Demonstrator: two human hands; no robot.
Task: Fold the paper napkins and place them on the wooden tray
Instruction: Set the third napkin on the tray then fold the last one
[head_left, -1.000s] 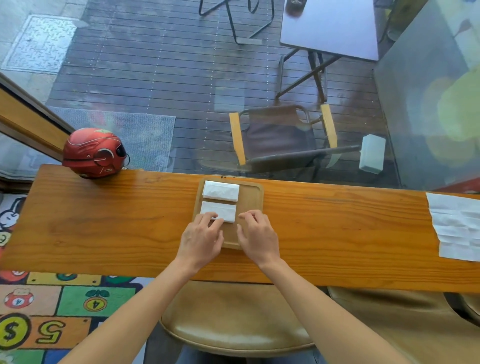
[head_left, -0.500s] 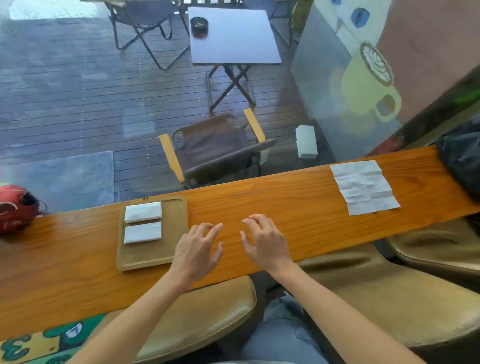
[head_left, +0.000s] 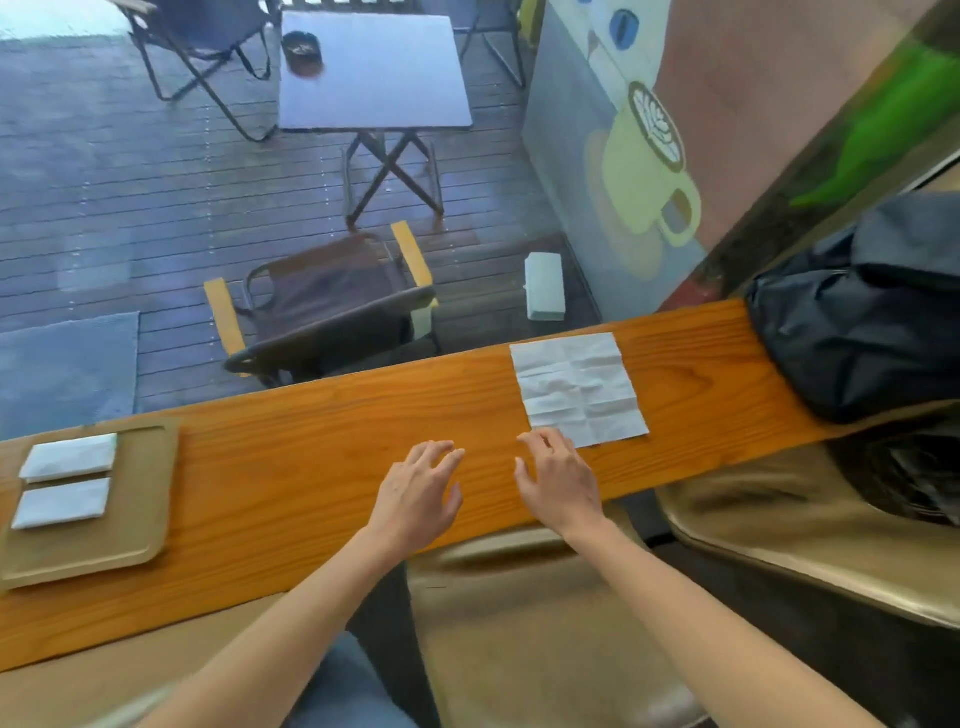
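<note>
A long wooden counter (head_left: 322, 447) runs from the lower left to the upper right, its far edge set against a window and its near edge above padded stools (head_left: 524, 613). At its right end a black bag (head_left: 862, 317) sits on the surface and covers that end from far edge to near edge. At the left end the wooden tray (head_left: 140, 499) lies with its near rim close to the counter's near edge; its left part runs out of view. Between tray and bag the counter is bare wood except for one sheet, so there is wide open room along the middle.

That sheet, an unfolded paper napkin (head_left: 576, 387), lies flat and creased toward the right, its far edge just inside the counter's far edge and its near left corner just beside the right hand. Two folded napkins lie on the tray's left half, one behind the other: the far folded napkin (head_left: 70, 456) toward the tray's far rim, the near folded napkin (head_left: 62, 502) just beside it, a thin gap between them. The tray's right half and near strip are bare.

The left hand (head_left: 418, 496) hovers palm down over the counter's near edge, fingers spread and loosely curved, holding nothing. The right hand (head_left: 558, 480) is likewise open and empty, its fingertips (head_left: 535, 439) at the napkin's near left corner; whether they touch it I cannot tell.
</note>
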